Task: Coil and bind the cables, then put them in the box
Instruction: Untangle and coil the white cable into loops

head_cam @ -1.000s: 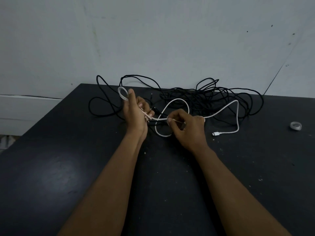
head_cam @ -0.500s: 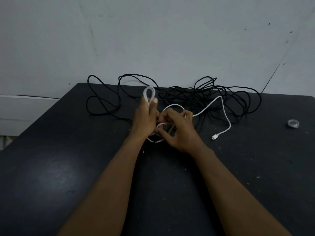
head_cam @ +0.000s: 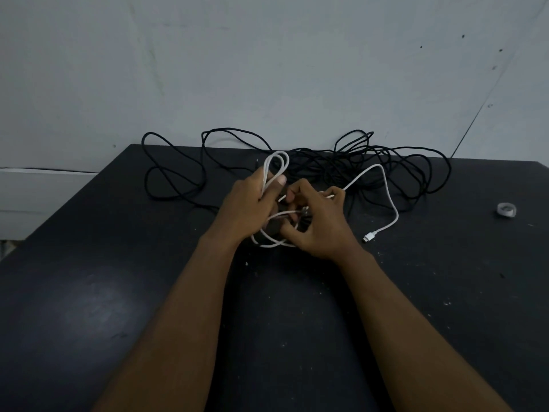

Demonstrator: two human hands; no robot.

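Observation:
A thin white cable (head_cam: 389, 200) is partly gathered into loops between my two hands above the black table (head_cam: 89, 292). My left hand (head_cam: 249, 203) pinches the loops, which stick up past its thumb. My right hand (head_cam: 318, 224) grips the same cable just to the right, feeding a strand in. The free end trails right and ends in a small plug (head_cam: 368, 236) lying on the table. A long tangled black cable (head_cam: 356, 165) lies spread behind the hands along the table's far edge. No box is in view.
A small roll of pale tape (head_cam: 506, 210) lies at the table's right side. A grey wall (head_cam: 267, 69) rises straight behind the table. The table's left edge runs diagonally at the left.
Both hands have come together and a further loop of white cable sits in my left hand. The loose tail has been drawn in, its plug sliding left toward the hands.

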